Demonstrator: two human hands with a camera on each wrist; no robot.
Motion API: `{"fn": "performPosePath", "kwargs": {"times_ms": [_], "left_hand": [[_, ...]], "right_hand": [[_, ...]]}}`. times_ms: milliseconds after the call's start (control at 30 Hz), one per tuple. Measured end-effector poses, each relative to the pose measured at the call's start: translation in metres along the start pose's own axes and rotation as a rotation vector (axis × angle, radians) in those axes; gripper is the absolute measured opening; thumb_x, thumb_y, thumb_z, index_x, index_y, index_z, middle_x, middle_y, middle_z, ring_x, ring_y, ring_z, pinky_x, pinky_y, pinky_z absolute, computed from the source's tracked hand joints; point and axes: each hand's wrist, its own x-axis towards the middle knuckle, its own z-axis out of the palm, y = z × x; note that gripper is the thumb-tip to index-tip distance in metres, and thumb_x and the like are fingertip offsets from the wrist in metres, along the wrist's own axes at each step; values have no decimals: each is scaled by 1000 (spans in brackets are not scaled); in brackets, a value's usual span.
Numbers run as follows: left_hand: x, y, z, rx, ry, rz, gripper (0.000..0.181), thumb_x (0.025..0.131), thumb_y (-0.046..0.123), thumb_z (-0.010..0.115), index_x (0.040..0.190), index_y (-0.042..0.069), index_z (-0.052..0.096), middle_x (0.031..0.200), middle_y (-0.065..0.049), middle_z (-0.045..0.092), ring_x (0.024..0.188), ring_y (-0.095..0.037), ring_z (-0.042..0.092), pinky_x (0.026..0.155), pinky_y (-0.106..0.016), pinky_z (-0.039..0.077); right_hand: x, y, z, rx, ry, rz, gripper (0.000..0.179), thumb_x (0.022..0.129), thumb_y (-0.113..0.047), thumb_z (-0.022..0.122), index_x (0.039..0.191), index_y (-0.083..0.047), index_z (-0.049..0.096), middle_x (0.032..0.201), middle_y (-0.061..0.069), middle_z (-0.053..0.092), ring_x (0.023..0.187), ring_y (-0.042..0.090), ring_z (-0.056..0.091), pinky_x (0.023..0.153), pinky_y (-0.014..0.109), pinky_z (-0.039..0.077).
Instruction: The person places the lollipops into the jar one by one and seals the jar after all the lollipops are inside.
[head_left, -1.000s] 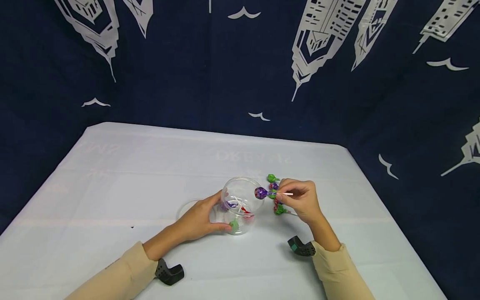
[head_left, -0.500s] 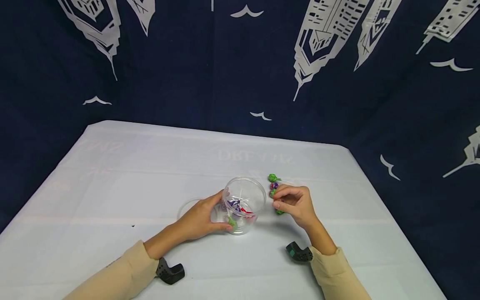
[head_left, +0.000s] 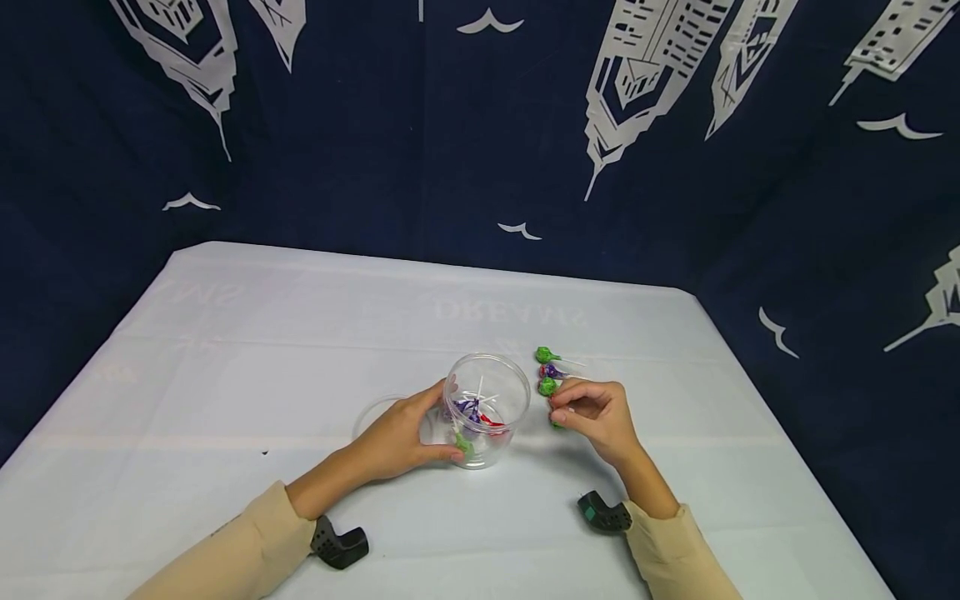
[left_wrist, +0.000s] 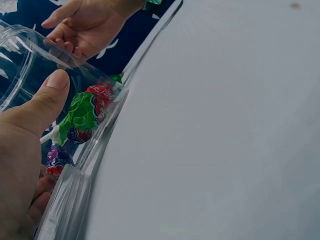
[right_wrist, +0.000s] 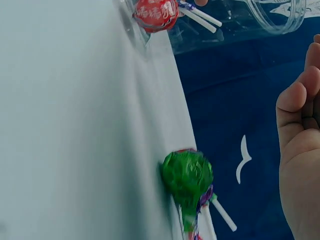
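The left hand (head_left: 401,440) wraps its fingers round a plastic jar (head_left: 498,451); the right hand (head_left: 597,413), fingers half-curled and empty, hovers beside lollipops (head_left: 547,387).

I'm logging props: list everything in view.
Jar: one, clear, centre
Jarred lollipops: four or more, green, red, purple, inside jar
Loose lollipops: four or more, green, purple-red, right of jar
Lid-like piece: one, clear, left of jar
Table: one, white, below
Backdrop: one, navy and white, behind
Speck: one, dark, table's left
Wrist cameras: two, black, at wrists
Sleeves: two, beige, forearms
Left hand: one, bare, gripping jar
Right hand: one, bare, by loose lollipops
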Motion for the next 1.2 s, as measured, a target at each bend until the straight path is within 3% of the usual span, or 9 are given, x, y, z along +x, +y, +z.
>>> {"fn": "performPosePath", "kwargs": {"times_ms": [333,700,1000,1200], "left_hand": [[1,2,1,-3,-2,1,103,76,42,85,152,0,32,148,-17,46,134,-32,46,109,-48,39],[1,3,-1,-5,6,-8,103,75,42,86,153,0,31,148,-17,47,133,-34,47,108,-49,40],[1,1,1,-4,0,-22,105,75,44,85,153,1,30,148,-16,46,134,-34,46,108,-49,39],[1,2,2,-12,0,-14,104,75,44,85,153,0,31,148,-16,46,134,-33,46,108,-49,40]], "right_hand": [[-22,-4,-13,-19,41,-36,8,83,7,75,91,7,73,92,10,70,86,15,66,70,19,56],[-33,-3,-33,-156,75,52,20,81,17,69,85,30,55,88,15,69,83,13,64,67,20,54],[-39,4,-49,-340,79,83,14,73,29,65,85,23,61,81,21,67,74,10,60,65,19,53],[-43,6,-55,-480,103,179,13,73,23,71,83,17,67,78,16,67,69,9,58,59,19,51]]}}
